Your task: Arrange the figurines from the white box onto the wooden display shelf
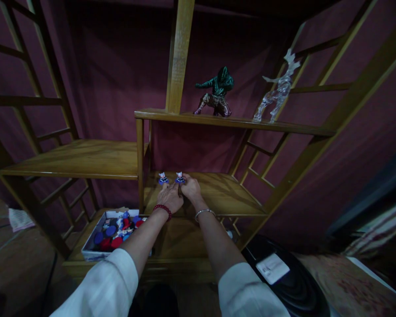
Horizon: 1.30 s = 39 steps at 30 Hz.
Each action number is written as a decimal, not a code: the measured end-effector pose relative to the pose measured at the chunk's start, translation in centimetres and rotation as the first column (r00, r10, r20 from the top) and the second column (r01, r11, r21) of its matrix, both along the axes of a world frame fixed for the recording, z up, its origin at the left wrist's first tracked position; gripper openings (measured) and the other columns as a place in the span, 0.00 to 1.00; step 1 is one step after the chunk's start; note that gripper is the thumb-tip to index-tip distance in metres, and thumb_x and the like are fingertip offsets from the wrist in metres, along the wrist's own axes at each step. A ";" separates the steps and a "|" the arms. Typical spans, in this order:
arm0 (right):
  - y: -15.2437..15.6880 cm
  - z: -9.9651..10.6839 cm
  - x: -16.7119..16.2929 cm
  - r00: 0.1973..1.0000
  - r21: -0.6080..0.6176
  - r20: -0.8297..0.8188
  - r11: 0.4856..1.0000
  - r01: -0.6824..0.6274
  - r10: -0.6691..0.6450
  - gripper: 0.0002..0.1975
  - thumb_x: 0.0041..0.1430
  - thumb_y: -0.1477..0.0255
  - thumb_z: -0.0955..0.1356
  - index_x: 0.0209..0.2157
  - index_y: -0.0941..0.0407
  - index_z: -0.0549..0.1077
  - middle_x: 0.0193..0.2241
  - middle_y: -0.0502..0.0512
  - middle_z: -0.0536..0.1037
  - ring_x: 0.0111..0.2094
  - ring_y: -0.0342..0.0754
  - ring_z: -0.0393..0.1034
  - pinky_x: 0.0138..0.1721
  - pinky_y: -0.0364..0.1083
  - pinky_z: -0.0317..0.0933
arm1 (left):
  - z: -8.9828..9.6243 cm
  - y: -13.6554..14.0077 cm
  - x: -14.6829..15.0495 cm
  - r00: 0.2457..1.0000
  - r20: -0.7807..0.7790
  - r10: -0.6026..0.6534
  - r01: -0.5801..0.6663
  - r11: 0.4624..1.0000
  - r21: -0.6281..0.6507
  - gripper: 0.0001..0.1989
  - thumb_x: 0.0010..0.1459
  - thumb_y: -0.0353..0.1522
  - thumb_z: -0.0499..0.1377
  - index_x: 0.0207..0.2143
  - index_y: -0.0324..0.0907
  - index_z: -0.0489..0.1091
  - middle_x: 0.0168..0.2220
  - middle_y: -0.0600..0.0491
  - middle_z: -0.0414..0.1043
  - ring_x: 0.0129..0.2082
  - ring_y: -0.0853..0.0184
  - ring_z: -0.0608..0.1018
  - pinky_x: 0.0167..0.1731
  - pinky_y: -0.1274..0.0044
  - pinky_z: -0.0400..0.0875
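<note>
Left hand [170,198]: fingers partly spread by left figurine [163,178], hold unclear
Right hand [190,188]: fingers curled at right figurine [179,177], hold unclear
Figurines: both on shelf [221,189]
White paper [272,268]: faint marks, unreadable

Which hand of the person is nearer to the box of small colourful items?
Left. The left hand is above and right of the box, by the left figurine; the right hand is farther right, by the right figurine.

the small figurines [180,177] are white and dark, their bases [163,181] purple, the beaded bracelet [164,207] red.
</note>
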State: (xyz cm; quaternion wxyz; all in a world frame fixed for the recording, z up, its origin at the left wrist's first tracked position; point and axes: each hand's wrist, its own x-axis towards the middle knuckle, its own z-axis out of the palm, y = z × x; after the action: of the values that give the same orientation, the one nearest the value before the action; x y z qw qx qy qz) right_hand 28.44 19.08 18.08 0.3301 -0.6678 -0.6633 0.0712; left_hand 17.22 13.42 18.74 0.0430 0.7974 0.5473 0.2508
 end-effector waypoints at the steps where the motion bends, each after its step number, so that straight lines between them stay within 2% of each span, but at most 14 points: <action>1: 0.0 0.0 0.0 1.000 -0.001 -0.001 1.000 0.004 -0.004 0.19 0.49 0.73 0.64 0.45 0.50 0.67 0.40 0.49 0.75 0.42 0.45 0.67 0.43 0.41 0.59 | 0.0 0.0 0.0 1.000 -0.004 -0.001 0.001 1.000 0.001 0.18 0.50 0.29 0.47 0.45 0.41 0.60 0.45 0.50 0.66 0.45 0.64 0.64 0.45 0.74 0.54; 14: 0.5 -0.3 0.4 0.999 -0.011 0.025 0.999 0.031 -0.031 0.16 0.53 0.69 0.62 0.44 0.53 0.68 0.41 0.52 0.73 0.43 0.46 0.66 0.45 0.42 0.56 | -0.1 -0.1 0.0 1.000 -0.017 0.019 -0.018 0.999 0.039 0.22 0.50 0.31 0.48 0.49 0.38 0.60 0.49 0.51 0.64 0.46 0.63 0.63 0.47 0.74 0.56; 31: 0.5 -0.2 0.4 1.000 -0.032 0.020 0.999 0.023 -0.022 0.15 0.53 0.66 0.62 0.44 0.48 0.68 0.37 0.48 0.74 0.38 0.45 0.67 0.40 0.42 0.58 | 0.1 -0.2 0.1 1.000 -0.012 0.013 -0.012 0.999 0.031 0.20 0.50 0.31 0.47 0.47 0.39 0.61 0.48 0.50 0.65 0.47 0.63 0.63 0.47 0.73 0.55; 39: 0.5 0.0 0.3 0.998 -0.043 0.052 0.998 0.038 -0.036 0.14 0.53 0.65 0.62 0.42 0.48 0.69 0.35 0.50 0.74 0.38 0.46 0.67 0.39 0.42 0.59 | 0.0 -0.2 0.1 1.000 0.004 0.007 -0.007 1.000 0.025 0.20 0.50 0.30 0.47 0.47 0.39 0.60 0.50 0.51 0.63 0.47 0.64 0.63 0.48 0.73 0.54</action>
State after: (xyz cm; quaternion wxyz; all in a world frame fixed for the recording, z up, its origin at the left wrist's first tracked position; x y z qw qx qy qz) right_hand 28.71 19.57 18.04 0.2994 -0.6887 -0.6573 0.0626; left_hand 17.28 13.18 18.76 0.0331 0.7954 0.5467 0.2595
